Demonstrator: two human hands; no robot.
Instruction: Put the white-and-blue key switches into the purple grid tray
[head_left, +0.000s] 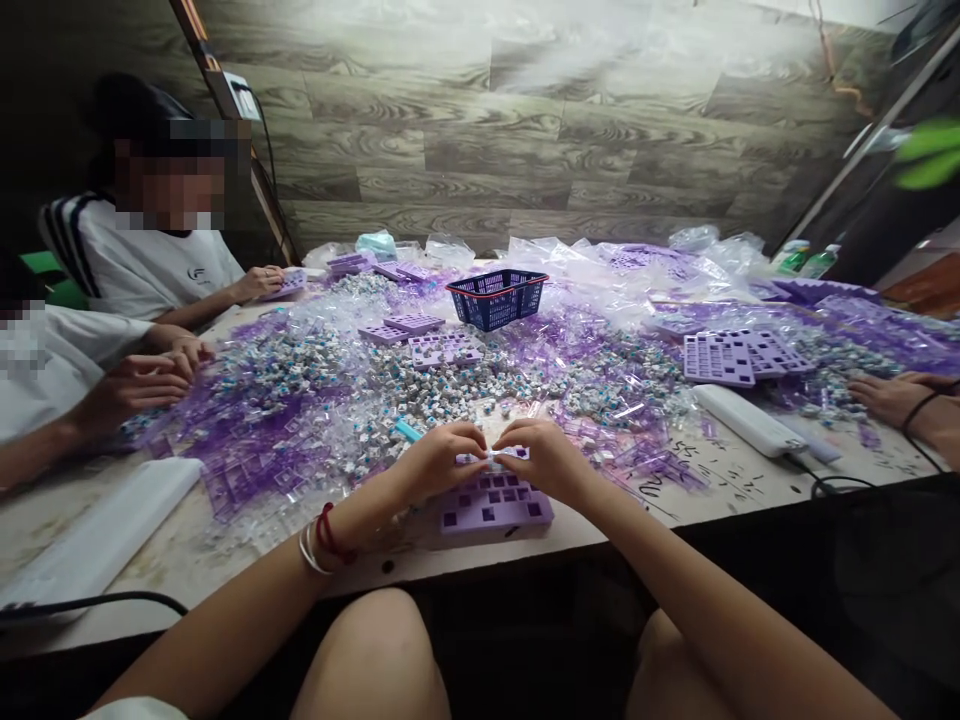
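Note:
My left hand (442, 458) and my right hand (546, 455) meet above a purple foam tray (491, 515) at the table's front edge. Thumbs and forefingers of both are pinched round a tiny whitish piece (493, 457), too small to name. Square holes in rows cover the tray, and my hands hide its far part. Just beyond lies a heap of small white-and-blue pieces (450, 390), which look like keyboard switches. A light-blue stick (407, 430) lies beside my left hand.
A dark blue basket (495, 300) stands mid-table. More purple trays (724, 358) lie right. White elongated devices (750, 420) with cables rest on both sides. Clear and purple plastic pieces (247, 430) spread left. Two people sit left; another person's hands (892, 395) work at right.

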